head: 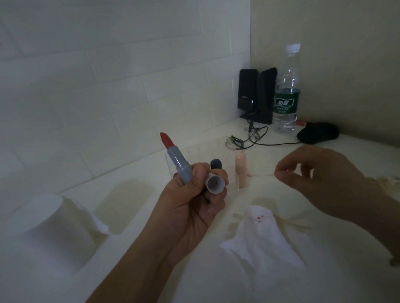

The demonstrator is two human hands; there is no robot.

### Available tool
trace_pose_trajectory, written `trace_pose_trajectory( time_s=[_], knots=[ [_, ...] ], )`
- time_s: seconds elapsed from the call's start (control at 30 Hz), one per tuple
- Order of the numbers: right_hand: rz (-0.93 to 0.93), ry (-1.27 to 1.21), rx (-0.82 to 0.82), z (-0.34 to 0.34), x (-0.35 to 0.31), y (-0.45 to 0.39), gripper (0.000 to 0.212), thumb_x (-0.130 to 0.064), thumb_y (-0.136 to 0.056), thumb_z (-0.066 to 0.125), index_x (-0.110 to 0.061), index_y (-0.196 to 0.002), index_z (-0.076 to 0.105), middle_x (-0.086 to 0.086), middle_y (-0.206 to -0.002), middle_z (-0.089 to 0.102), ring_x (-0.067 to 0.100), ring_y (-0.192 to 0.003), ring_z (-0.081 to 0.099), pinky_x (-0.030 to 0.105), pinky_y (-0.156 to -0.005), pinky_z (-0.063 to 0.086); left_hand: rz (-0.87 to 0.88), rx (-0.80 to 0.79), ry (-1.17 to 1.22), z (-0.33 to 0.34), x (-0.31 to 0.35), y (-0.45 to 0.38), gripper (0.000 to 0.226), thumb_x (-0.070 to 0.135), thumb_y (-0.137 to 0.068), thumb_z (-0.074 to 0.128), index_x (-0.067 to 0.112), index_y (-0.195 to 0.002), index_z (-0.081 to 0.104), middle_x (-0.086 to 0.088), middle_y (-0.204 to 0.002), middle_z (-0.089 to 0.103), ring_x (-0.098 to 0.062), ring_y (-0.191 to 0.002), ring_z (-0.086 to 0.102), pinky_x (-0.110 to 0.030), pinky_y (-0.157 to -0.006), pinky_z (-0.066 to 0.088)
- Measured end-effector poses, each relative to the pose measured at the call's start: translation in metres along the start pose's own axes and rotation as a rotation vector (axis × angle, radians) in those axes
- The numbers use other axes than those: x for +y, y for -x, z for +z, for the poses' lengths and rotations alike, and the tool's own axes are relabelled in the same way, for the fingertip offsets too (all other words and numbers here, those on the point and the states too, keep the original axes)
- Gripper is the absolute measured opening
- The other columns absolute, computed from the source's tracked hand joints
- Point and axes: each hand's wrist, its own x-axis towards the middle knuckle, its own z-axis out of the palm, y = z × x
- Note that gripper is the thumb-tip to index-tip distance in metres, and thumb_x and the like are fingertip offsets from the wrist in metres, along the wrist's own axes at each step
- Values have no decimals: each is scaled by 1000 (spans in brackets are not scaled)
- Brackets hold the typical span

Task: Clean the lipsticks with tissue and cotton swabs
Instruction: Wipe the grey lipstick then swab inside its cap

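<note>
- Two hands are busy: the left hand [192,197] grips a lipstick [175,157] by its grey case, red bullet up, with its cap [215,184] tucked in the fingers.
- Right hand [319,178] pinches a cotton swab [262,175], tip reddened.
- Bullet looks soft and smearable, so hold the stiff case.
- Stained tissue [260,235] lies on the counter [132,200] near its front edge; a tissue roll [53,228] sits left.

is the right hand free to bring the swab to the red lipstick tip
Probably yes: the right hand pinches the cotton swab, and nothing lies between it and the raised lipstick in the left hand.
</note>
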Motion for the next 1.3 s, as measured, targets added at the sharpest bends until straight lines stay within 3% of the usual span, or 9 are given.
trace_pose_trajectory(
  time_s=[0.1, 0.2, 0.37, 0.77, 1.03, 1.2, 1.3],
  knots=[
    [72, 97, -195, -6, 18, -5, 17, -35, -83, 69, -43, -69, 62, -10, -77, 58, 5, -69, 51, 20, -61, 37, 25, 70, -36, 0, -2, -1, 19, 14, -90, 58, 7, -73, 60, -14, -84, 59, -16, -64, 53, -22, -57, 54],
    [114, 126, -281, -15, 30, -9, 14, -32, -82, 72, -38, -70, 67, -9, -75, 63, 5, -66, 54, 18, -61, 41, 42, 162, -60, 1, -3, -2, 9, 10, -84, 55, 5, -77, 59, -13, -85, 61, -17, -68, 60, -24, -59, 56],
    [171, 193, -362, -13, 37, -11, 15, -33, -78, 75, -37, -66, 68, -12, -73, 64, 0, -71, 57, 13, -60, 40, 35, 178, -159, 3, -5, -2, 10, 10, -79, 53, 5, -88, 53, -9, -79, 67, -17, -64, 63, -26, -59, 57],
    [142, 131, -385, -27, 38, -12, 13, -32, -75, 78, -35, -64, 71, -7, -69, 68, 2, -61, 57, 17, -58, 42, 14, 76, -156, -2, -7, -2, 9, 1, -79, 50, 9, -81, 52, -11, -81, 65, -22, -67, 63, -28, -58, 58],
    [61, 146, -570, -12, 22, -6, 6, -38, -77, 75, -36, -71, 72, -11, -70, 66, -3, -59, 56, 14, -56, 44, 5, 75, -187, -3, -11, -5, 12, -1, -80, 51, 11, -81, 53, -12, -88, 64, -24, -73, 65, -29, -61, 57],
    [43, 186, -413, -12, 22, -9, 5, -39, -83, 67, -40, -78, 65, -34, -65, 58, -9, -61, 55, 18, -54, 38, 48, 50, -225, -2, -9, -4, 22, -6, -90, 48, 12, -78, 50, -11, -88, 64, -24, -73, 64, -28, -62, 54],
    [115, 123, -172, -20, 19, -9, 7, -37, -81, 68, -39, -75, 66, -10, -52, 60, 4, -48, 56, 24, -52, 39, 93, 90, -213, -1, -2, -3, 22, -8, -92, 42, 9, -80, 49, -12, -85, 65, -24, -68, 65, -29, -60, 55]
  ],
)
